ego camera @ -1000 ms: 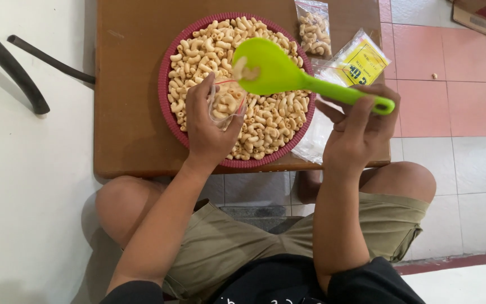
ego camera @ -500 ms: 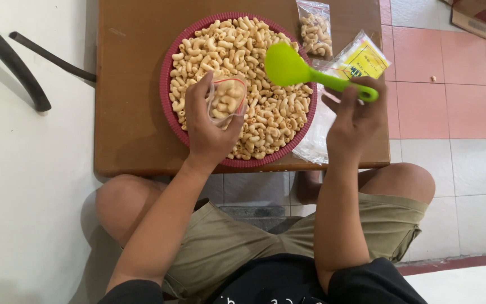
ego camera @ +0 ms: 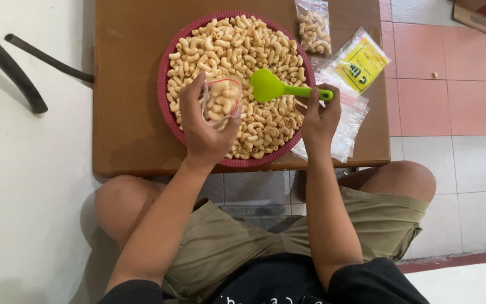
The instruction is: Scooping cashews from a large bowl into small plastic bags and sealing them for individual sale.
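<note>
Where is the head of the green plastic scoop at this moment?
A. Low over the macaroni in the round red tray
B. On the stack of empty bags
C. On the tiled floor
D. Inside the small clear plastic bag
A: the right hand holds the green plastic scoop with its head down at the macaroni in the round red tray, beside the small clear plastic bag.

Two bare hands were seen, a left hand (ego camera: 203,132) and a right hand (ego camera: 319,115). One round dark-red woven plastic tray (ego camera: 163,104) was counted on one brown wooden bench (ego camera: 127,84). The pale elbow-shaped macaroni crackers (ego camera: 226,45) heaped in it were too many to be counted. One lime-green plastic scoop (ego camera: 274,87) was seen. One small clear plastic bag (ego camera: 223,101), partly filled with crackers, was counted, and one filled clear bag (ego camera: 314,25) as well. One stack of empty clear bags (ego camera: 347,115) was noted, its number not to be told. Two dark curved bars (ego camera: 9,67) were seen on the white floor.
</note>
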